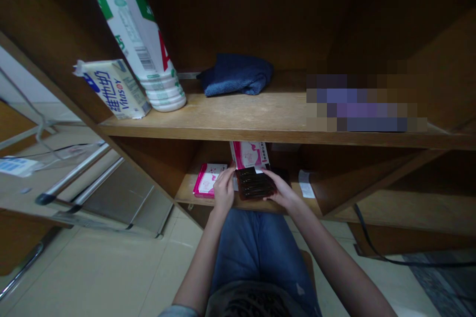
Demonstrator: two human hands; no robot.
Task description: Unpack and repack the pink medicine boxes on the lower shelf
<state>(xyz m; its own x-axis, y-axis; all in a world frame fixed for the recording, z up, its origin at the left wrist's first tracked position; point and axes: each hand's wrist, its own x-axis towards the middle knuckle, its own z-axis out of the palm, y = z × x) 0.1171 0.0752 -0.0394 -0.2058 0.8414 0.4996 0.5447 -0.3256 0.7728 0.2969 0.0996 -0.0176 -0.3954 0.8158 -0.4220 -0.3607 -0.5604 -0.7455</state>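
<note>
Both hands at lower shelf [193, 197] of wooden cabinet, gripping dark brown wallet-like case [256, 183] between them near shelf's front edge, about mid-width. Left hand [223, 189] curled against case's left end, fingers up along that side, thumb tucked; right hand [281, 189] wrapped round right end, fingers laid over top edge. Case lying flat, ribbed or slotted face up; whether resting on shelf or lifted just clear, cannot tell.

Just left of left hand, pink-and-white flat packet [207, 180] lying on lower shelf toward its left front corner. Behind case, second pink-and-white box [249, 154] standing upright w/ top edge near underside of upper shelf. Small white slip [306, 184] to right of right hand, by slanted divider.

On upper shelf [260, 119]: tall white plastic bottle [138, 29] w/ green and red print at left end, standing near front edge; soy drink carton [113, 88] tilted at extreme left front corner, touching bottle's base; folded dark blue cloth [237, 75] toward back, approx. mid-shelf. Blurred-out patch at right end.

Below, blue jeans [256, 247] of seated person, pale tiled floor [92, 272], metal frame at left, black cable [375, 247] trailing at right.
</note>
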